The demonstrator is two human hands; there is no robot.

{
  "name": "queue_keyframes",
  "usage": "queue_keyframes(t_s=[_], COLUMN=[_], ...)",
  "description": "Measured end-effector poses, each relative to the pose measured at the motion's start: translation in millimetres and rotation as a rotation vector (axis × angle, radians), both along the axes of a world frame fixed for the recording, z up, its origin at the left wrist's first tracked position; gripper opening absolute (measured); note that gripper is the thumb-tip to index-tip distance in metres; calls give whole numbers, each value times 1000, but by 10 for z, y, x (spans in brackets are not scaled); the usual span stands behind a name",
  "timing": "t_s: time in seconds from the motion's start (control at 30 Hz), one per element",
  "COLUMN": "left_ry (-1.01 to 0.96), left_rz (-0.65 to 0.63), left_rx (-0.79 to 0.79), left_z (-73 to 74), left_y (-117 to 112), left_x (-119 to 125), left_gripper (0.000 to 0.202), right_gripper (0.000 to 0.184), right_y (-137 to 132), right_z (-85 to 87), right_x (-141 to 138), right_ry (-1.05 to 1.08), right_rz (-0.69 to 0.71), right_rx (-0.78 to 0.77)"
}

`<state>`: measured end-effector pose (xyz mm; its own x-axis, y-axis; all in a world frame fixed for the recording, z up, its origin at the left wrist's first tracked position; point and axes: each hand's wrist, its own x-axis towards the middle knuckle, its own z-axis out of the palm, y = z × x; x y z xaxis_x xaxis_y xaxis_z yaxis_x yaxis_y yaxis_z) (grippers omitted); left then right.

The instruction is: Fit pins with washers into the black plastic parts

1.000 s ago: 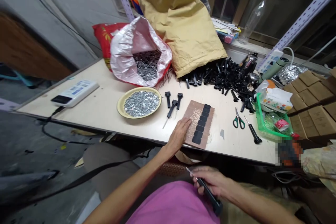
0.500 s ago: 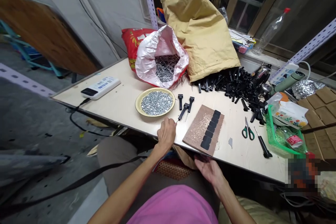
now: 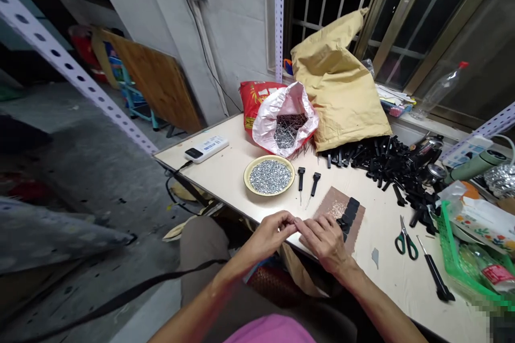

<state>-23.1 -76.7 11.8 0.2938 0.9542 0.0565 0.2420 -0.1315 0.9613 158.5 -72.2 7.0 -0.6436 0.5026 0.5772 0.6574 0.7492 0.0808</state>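
My left hand (image 3: 270, 234) and my right hand (image 3: 324, 238) meet fingertip to fingertip over the near table edge. Both are pinched closed on something small that the fingers hide. Just beyond them lies a brown board (image 3: 332, 208) with a row of black pads (image 3: 349, 214); my right hand covers its near corner. Two black-handled pins (image 3: 308, 179) lie on the table behind the board. A yellow plate (image 3: 247, 185) heaped with small silver bits stands to their left.
An open bag of nails (image 3: 286, 129) and a brown paper sack (image 3: 341, 96) stand at the back, with a pile of black handles (image 3: 386, 161) spilling right. Scissors (image 3: 404, 237), a black tool (image 3: 435, 274) and a green basket (image 3: 450, 257) lie right. A white device (image 3: 207, 148) sits far left.
The view has swung up and left. My left hand left the board and reached the pins; three pins lay there, now two. My right hand rose from my lap, without the black tool, to meet it.
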Motion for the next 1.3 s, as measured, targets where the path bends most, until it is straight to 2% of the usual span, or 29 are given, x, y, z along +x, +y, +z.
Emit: queue_keyframes(t_s=[0.1, 0.2, 0.23, 0.27, 0.33, 0.4, 0.5, 0.63, 0.8, 0.87, 0.97, 1.03, 1.13, 1.3], left_ry=[5, 272, 373, 461, 557, 570, 551, 484, 331, 164, -373, -574, -699, -705], left_rz=[57, 429, 532, 572, 578, 577, 584, 613, 621, 542, 314, 231, 162, 119], left_rx=[41, 326, 374, 380, 351, 329, 299, 262, 229, 139, -172, -290, -367, -379], left_z=[-71, -272, -360, -449, -611, -723, -780, -728, -574, -491, -357, -274, -179, -127], left_y=[298, 729, 866, 985, 1155, 1236, 1263, 1276, 1207, 1091, 846, 692, 552, 500], left_x=[-95, -190, -214, -232, -254, -258, -248, -260, -293, -237, -60, 76, 230, 357], left_gripper=[31, 21, 19, 19, 20, 20, 21, 21, 16, 17, 28, 34, 37, 36], right_gripper=[27, 24, 23, 22, 22, 21, 20, 21, 23, 24, 27, 28, 30, 32], right_y=[55, 37, 22, 3, -41, -79, -95, -42, 73, 115, 149, 148, 123, 65], right_z=[-26, -30, -29, -30, -38, -55, -80, -83, -24, 9, 46, 53, 39, 8], right_x=[56, 97, 101, 100, 90, 74, 49, 10, -63, -102, -150, -157, -116, 7], right_ry=[122, 292, 315, 326, 329, 333, 358, 406, 508, 537, 517, 466, 380, 307], right_rz=[-85, -176, -184, -181, -159, -139, -135, -126, -160, -181, -201, -224, -290, -381], right_rx=[54, -16, -54, -88, -137, -158, -191, -246, -267, -278, -311, -334, -351, -321])
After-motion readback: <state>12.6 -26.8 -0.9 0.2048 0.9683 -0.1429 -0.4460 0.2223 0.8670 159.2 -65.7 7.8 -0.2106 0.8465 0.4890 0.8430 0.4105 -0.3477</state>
